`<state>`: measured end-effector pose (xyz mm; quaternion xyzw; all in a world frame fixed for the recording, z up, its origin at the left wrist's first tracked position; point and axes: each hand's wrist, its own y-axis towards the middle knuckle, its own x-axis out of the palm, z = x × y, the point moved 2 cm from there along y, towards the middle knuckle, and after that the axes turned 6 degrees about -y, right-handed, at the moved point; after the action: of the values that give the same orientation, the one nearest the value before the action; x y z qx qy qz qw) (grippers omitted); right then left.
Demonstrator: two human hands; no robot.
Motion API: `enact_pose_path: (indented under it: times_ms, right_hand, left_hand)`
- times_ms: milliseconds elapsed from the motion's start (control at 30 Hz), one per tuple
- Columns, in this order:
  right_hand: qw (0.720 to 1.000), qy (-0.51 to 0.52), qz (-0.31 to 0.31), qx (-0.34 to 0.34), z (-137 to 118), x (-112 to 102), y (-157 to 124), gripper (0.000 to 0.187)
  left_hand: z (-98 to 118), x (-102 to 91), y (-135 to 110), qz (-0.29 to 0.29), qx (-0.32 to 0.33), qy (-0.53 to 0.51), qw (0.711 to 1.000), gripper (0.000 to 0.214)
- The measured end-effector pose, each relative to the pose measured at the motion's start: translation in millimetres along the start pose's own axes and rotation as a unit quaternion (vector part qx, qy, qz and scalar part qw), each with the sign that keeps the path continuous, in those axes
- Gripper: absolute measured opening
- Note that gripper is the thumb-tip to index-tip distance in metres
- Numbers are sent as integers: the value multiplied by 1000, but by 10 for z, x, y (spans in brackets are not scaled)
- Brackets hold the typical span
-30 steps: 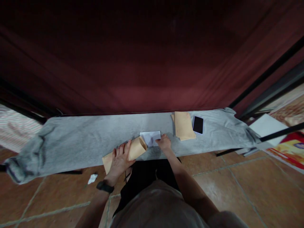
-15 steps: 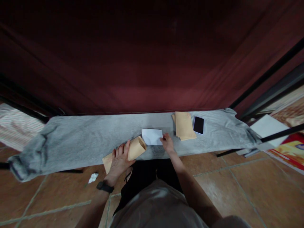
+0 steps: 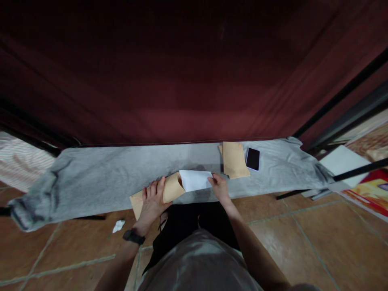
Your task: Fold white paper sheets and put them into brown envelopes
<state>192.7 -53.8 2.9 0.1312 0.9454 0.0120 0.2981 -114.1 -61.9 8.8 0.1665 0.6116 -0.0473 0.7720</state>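
My left hand (image 3: 152,200) grips a tan envelope (image 3: 170,189) and bows its open mouth wide, at the near edge of the grey cloth (image 3: 100,178) that covers the table. A folded white paper (image 3: 195,180) is pinched by its right end in my right hand (image 3: 218,186). The paper's left end sits in the envelope's mouth. A dark watch is on my left wrist.
A stack of tan envelopes (image 3: 234,160) lies at the back right of the cloth, with a black phone (image 3: 252,159) beside it. A dark red curtain hangs behind the table. A crumpled white scrap (image 3: 118,226) lies on the tiled floor. White sheets (image 3: 342,161) and bright printed paper are at the far right.
My right hand lifted the white paper off the cloth and carried it left, so its end now enters the envelope's mouth. My left hand kept hold of the envelope.
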Motion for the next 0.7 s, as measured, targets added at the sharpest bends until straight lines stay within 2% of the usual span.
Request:
enact_pose_path:
  times_ms: [200, 367, 533, 700]
  right_hand:
    - [994, -90, -44, -36, -95, -82, 40, 15]
    - [992, -104, -74, -13, -77, -105, 93, 13]
    - [993, -84, -81, 8, -82, 48, 14, 18]
    - [997, 14, -77, -11, -162, 268, -96, 29]
  left_hand:
    - [24, -24, -9, 0, 34, 3, 999, 108]
    - [42, 8, 11, -6, 57, -8, 998, 107]
    - [171, 23, 81, -15, 75, -39, 996, 111]
    - [355, 11, 161, -31, 93, -59, 993, 112]
